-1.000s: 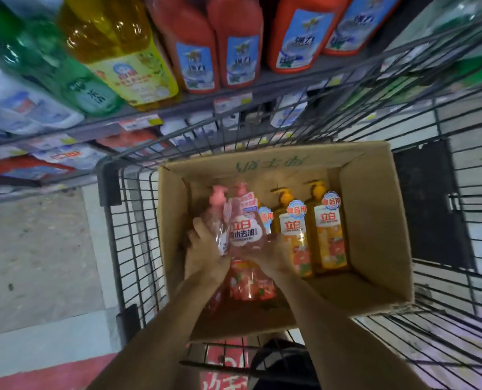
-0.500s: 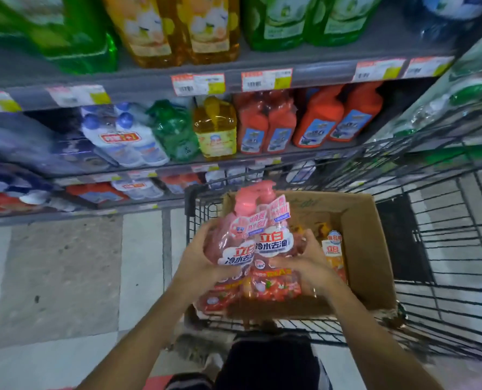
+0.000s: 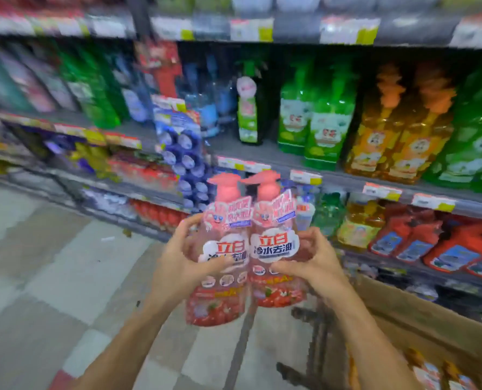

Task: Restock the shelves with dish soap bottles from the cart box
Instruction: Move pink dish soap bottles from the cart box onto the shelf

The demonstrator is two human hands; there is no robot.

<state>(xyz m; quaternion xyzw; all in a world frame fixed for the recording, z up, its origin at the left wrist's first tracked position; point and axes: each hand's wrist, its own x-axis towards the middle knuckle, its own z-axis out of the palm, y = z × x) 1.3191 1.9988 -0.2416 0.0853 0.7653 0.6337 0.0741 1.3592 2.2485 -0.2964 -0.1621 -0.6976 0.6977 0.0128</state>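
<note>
Two pink pump bottles of dish soap are held side by side in front of me, upright. My left hand (image 3: 181,263) grips the left pink bottle (image 3: 220,302) round its body. My right hand (image 3: 312,263) grips the right pink bottle (image 3: 276,246) from the other side. Both bottles are in the air before the shelves, level with a lower shelf edge (image 3: 346,175). The cardboard box (image 3: 419,313) sits at the lower right, with yellow bottles (image 3: 431,370) still inside it. The whole view is blurred by motion.
Shelves of green bottles (image 3: 315,119), orange-yellow bottles (image 3: 388,136) and red-orange jugs (image 3: 445,243) fill the back. A hanging strip of blue packs (image 3: 183,156) juts out by the shelf post. The dark cart frame (image 3: 315,333) stands beneath my right arm. Tiled floor lies left.
Both hands have lifted the two pink bottles out of the box and up toward the shelves. My view has swung upward and left, so the cart now sits at the lower right.
</note>
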